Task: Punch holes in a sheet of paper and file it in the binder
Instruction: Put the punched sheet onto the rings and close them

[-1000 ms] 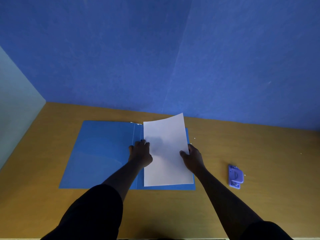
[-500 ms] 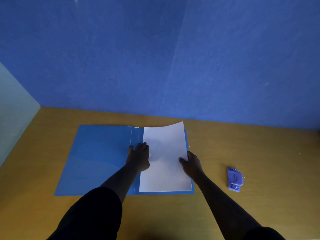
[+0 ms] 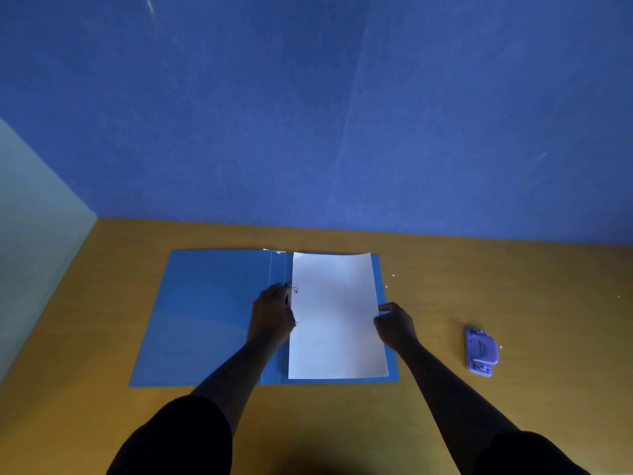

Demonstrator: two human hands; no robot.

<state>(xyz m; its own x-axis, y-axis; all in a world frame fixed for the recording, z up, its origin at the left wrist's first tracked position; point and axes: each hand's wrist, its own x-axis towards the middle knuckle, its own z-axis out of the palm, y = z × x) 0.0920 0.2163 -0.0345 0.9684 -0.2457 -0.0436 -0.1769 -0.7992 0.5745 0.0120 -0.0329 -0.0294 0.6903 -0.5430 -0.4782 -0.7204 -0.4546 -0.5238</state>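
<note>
White sheet [image 3: 337, 313] between both hands, plain, on a blue binder [image 3: 209, 317]. Right of the grip, a purple hole punch [image 3: 480, 351] on the ochre-yellow table [image 3: 479, 269].

Yellow-brown wooden surface [image 3: 479, 269] against a blue wall.

An open blue plastic binder [image 3: 205, 320] lies flat near its middle, both covers spread on the wood. Well apart to the right sits a small purple plastic hole punch [image 3: 481, 351]. A few tiny white paper dots [image 3: 393, 276] are scattered between and around them, one just beside the punch.
</note>
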